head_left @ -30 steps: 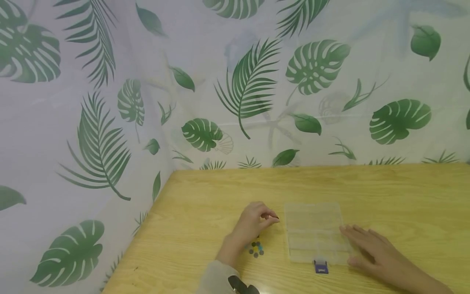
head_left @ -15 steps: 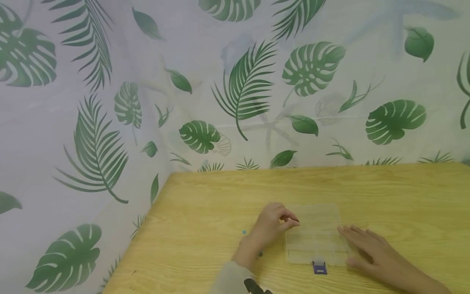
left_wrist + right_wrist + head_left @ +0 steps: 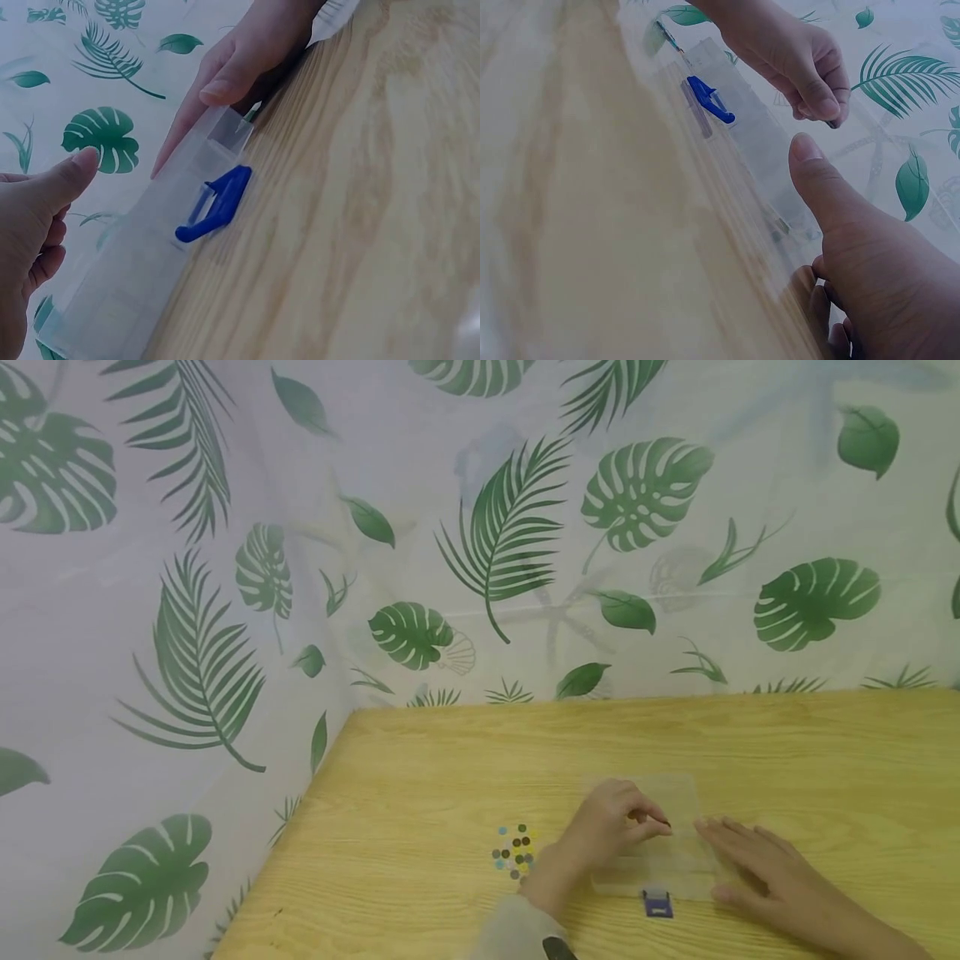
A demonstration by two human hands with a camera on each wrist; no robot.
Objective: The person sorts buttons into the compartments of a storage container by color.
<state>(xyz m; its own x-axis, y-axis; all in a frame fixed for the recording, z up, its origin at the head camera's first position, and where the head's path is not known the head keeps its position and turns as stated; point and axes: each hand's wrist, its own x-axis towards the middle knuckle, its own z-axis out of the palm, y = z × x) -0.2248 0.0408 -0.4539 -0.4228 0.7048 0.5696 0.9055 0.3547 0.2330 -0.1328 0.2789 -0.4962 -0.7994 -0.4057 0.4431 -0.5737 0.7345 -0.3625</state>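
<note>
A clear plastic compartment box (image 3: 652,887) with a blue latch (image 3: 657,906) on its near side lies on the table. Over the box, my left hand (image 3: 611,827) pinches a small dark disc (image 3: 668,823) between thumb and fingertips; the right wrist view shows the dark edge of this disc (image 3: 832,124) too. My right hand (image 3: 772,872) rests at the box's right side, fingers extended and touching its edge. In the left wrist view, the box wall (image 3: 127,285) stands between both hands, and the disc is hidden behind the left thumb (image 3: 71,176).
Several small round discs (image 3: 519,859) in blue, yellow, grey and dark colours lie scattered left of the box, partly behind the left forearm. The wooden table (image 3: 420,777) meets a leaf-patterned cloth (image 3: 510,668) at the back and left.
My left hand has moved right, from beside the box to over its middle, with the dark disc in its fingertips. The scattered discs are uncovered. My right hand stays put.
</note>
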